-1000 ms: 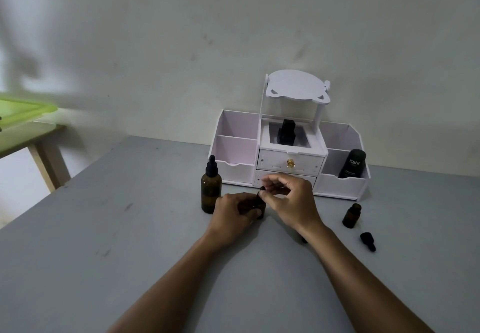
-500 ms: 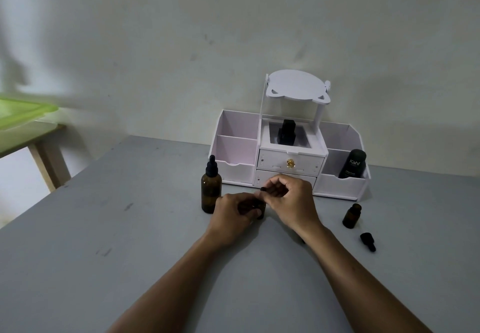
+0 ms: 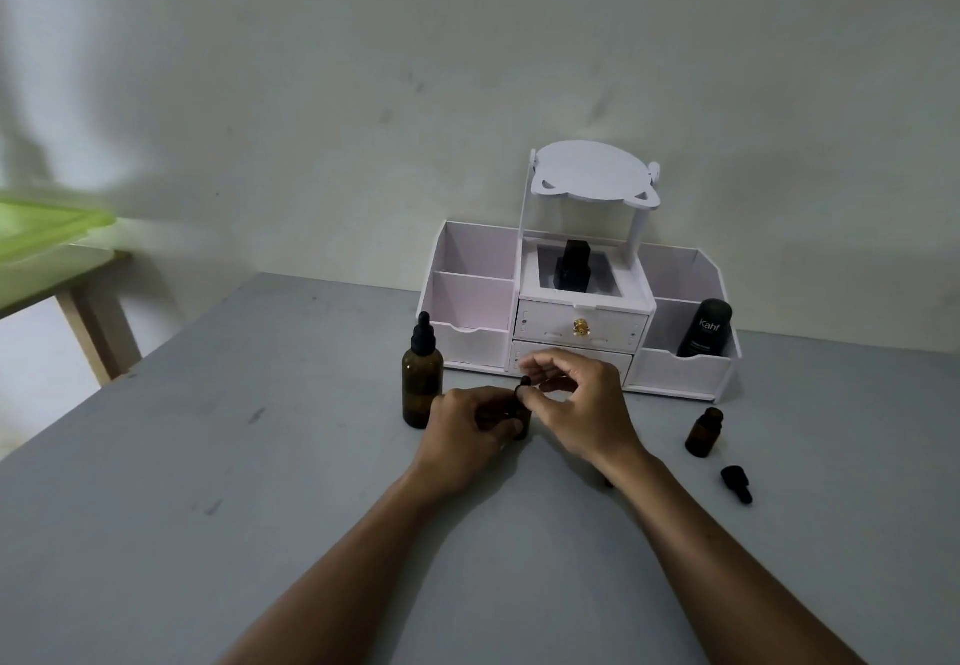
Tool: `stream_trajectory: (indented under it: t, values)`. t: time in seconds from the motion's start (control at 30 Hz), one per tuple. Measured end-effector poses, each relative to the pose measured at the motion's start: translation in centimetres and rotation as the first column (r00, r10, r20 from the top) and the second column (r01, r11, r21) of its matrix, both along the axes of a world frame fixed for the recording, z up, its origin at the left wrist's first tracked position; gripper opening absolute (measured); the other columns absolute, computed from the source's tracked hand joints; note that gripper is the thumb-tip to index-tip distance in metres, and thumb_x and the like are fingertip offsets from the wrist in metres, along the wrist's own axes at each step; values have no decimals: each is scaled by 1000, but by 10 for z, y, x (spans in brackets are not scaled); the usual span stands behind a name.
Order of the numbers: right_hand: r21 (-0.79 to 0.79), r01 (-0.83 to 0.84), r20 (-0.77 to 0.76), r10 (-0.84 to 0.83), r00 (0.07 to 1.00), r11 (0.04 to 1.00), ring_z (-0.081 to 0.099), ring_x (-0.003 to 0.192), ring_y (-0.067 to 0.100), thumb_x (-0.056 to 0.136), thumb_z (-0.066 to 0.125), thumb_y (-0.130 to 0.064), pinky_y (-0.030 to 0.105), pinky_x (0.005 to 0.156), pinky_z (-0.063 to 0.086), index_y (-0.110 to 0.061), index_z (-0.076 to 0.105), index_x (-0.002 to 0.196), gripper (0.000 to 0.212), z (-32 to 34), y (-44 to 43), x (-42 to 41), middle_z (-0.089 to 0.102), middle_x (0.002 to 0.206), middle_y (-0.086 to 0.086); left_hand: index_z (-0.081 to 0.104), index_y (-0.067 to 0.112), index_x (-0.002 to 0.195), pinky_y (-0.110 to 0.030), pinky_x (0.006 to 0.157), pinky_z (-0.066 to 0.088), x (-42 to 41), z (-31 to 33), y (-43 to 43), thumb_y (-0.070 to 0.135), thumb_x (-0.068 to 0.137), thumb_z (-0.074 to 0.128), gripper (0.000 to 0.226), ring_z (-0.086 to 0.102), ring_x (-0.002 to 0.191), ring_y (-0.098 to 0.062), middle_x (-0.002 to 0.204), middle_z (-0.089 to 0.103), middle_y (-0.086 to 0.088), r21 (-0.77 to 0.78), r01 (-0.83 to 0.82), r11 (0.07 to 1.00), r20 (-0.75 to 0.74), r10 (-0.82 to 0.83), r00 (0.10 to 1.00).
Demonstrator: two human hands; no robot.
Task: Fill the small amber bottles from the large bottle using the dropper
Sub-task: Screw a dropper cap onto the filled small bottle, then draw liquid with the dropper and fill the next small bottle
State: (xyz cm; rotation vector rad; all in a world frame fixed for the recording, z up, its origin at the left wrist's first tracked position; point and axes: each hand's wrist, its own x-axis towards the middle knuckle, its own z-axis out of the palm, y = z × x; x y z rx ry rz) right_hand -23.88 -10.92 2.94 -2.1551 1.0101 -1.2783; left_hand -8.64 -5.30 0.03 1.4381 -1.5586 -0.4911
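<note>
Grey bench (image 3: 260, 534) set against a pale wall. Near its middle, left hand (image 3: 470, 428) wrapped around a small amber bottle (image 3: 521, 423) standing on the bench — fingers (image 3: 506, 426) curled close about its dark body, most of the glass hidden by them. Right hand (image 3: 576, 407) just beside and slightly above, thumb and forefinger pinched narrow on the black dropper cap (image 3: 523, 387) sitting at the bottle's neck; remaining fingers arched loosely over it. Whether the cap is seated or lifted clear — cannot tell.

To the left of the left hand, almost touching it, the large amber bottle (image 3: 422, 388) upright, capped with its own black dropper top. To the right, well apart from the hands, a second small amber bottle (image 3: 704, 432) upright and uncapped, with a loose black dropper cap (image 3: 736, 482) lying on its side nearer the camera.

Behind the hands, against the wall, a white organiser (image 3: 683, 371) with open side compartments, two small drawers in the centre and a raised oval shelf on top. In the centre well, a black square bottle (image 3: 573, 265). In the front right compartment, a dark tube (image 3: 705, 328) leaning, marked Kahf.

At far left, a second table with a wooden leg and a green tray (image 3: 41, 228) on it, blurred.
</note>
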Motion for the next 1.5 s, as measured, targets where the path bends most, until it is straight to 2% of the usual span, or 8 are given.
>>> stream_trajectory:
  t: [0.17, 0.53, 0.77, 0.9, 1.07, 1.2, 1.33, 1.5]
  values:
    - [7, 30, -21, -30, 999, 1000, 68, 70, 5, 73, 84, -13, 11, 66, 54, -17, 77, 84, 14, 0, -2, 1, 72, 77, -9, 74, 14, 118, 2, 78, 45, -1, 0, -1, 8, 86, 75, 33, 63, 78, 18, 105, 77, 3, 7, -16, 1000, 5, 16, 1000]
    - [16, 39, -68, -38, 997, 999, 70, 78, 3, 75, 83, -20, 18, 74, 59, -19, 79, 93, 18, -2, -3, 0, 76, 86, -7, 73, 17, 119, 3, 75, 43, -2, 1, 1, 9, 87, 74, 33, 61, 78, 21, 106, 76, 6, -3, -17, 1000, 17, 18, 1000]
    - [35, 17, -71, -14, 997, 999, 71, 80, 5, 76, 84, -19, 24, 77, 61, -17, 78, 98, 23, 0, -2, 0, 75, 89, -6, 69, 18, 127, -13, 85, 55, 4, -2, 8, 21, 85, 77, 43, 71, 89, -7, 109, 76, 0, -18, -113, 993, 8, 113, 994]
    - [10, -4, 38, 4, 999, 1000, 69, 82, 9, 76, 84, -18, 25, 74, 60, -17, 75, 104, 29, 12, 5, 5, 73, 91, -6, 79, 16, 103, -6, 62, 49, 14, 11, 22, 20, 81, 78, 23, 67, 65, -5, 80, 74, 12, -256, -259, 931, -52, 254, 966]
    - [-37, -9, 183, 16, 983, 999, 70, 83, 10, 79, 81, -15, 20, 75, 57, -18, 75, 104, 25, 42, 17, 28, 73, 93, -8, 76, 16, 87, -22, 55, 53, 38, 30, 35, 19, 79, 75, 9, 66, 61, -8, 74, 71, 10, -496, -447, 744, -243, 375, 894]
    - [21, -64, 238, 58, 970, 998, 68, 84, 7, 82, 77, -18, 16, 71, 56, -22, 74, 103, 22, 58, 22, 57, 72, 93, -7, 73, 22, 107, -26, 59, 55, 65, 23, 30, 34, 74, 77, 36, 68, 81, -10, 87, 71, 9, -356, -506, 786, -328, 402, 855]
    - [141, -80, 224, 47, 973, 987, 67, 88, 6, 81, 79, -25, 16, 78, 55, -22, 72, 109, 29, 56, 19, 84, 71, 97, -9, 64, 30, 127, -23, 78, 57, 82, 9, 25, 51, 64, 76, 68, 65, 104, 0, 113, 69, 13, -127, -337, 933, -293, 290, 911]
    - [190, -77, 127, 54, 990, 979, 67, 94, 4, 82, 77, -31, 18, 86, 54, -20, 69, 120, 40, 44, 17, 101, 71, 105, -11, 70, 27, 121, -35, 88, 60, 87, 0, 19, 31, 69, 78, 52, 70, 107, -9, 110, 75, 9, -22, -148, 989, -309, 134, 942]
